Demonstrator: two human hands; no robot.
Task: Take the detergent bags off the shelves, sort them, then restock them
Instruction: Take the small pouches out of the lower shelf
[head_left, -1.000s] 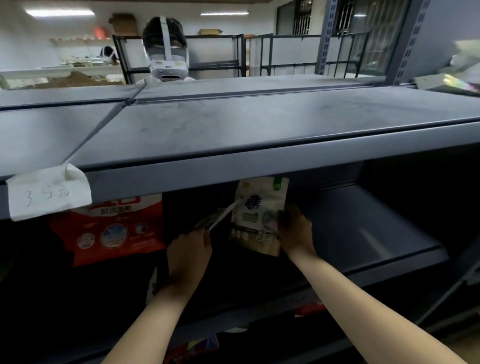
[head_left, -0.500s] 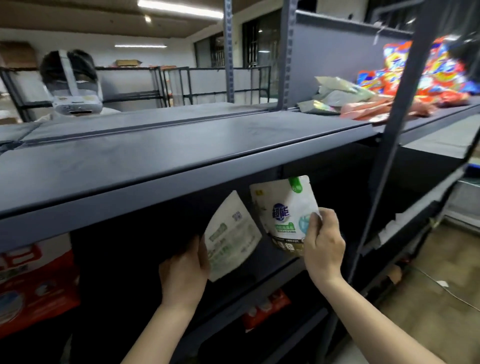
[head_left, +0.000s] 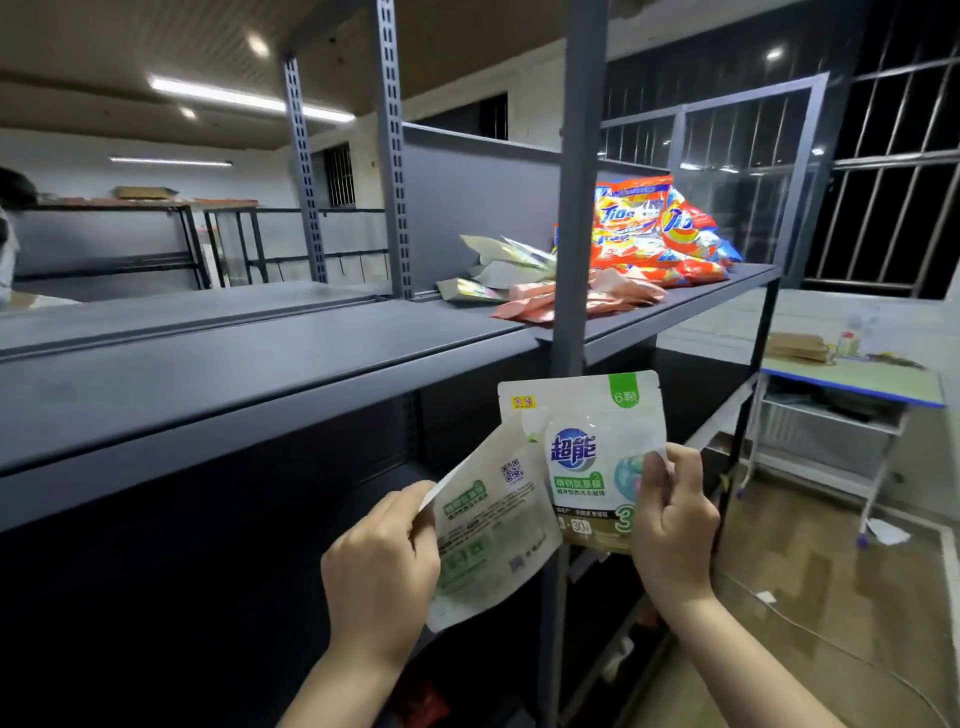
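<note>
Left hand (head_left: 382, 577): fingers pinched on the edge of a white-and-green detergent pouch (head_left: 488, 530), back side showing, tilted, held in the air in front of the dark grey metal shelving (head_left: 249, 379).
Right hand (head_left: 672, 525): thumb and fingers pressed on the right edge of a second white pouch with a blue logo and green corner tab (head_left: 582, 452), upright, front facing us.
Pouches: the two overlap, the tilted one in front of the upright one's lower left corner.
Upper shelf, farther right: pale foil packets (head_left: 504, 267), pink sachets (head_left: 613, 296), then a heap of orange detergent bags (head_left: 649, 234).
Beyond: a table with a blue edge (head_left: 852, 379) by barred windows (head_left: 893, 208).
</note>
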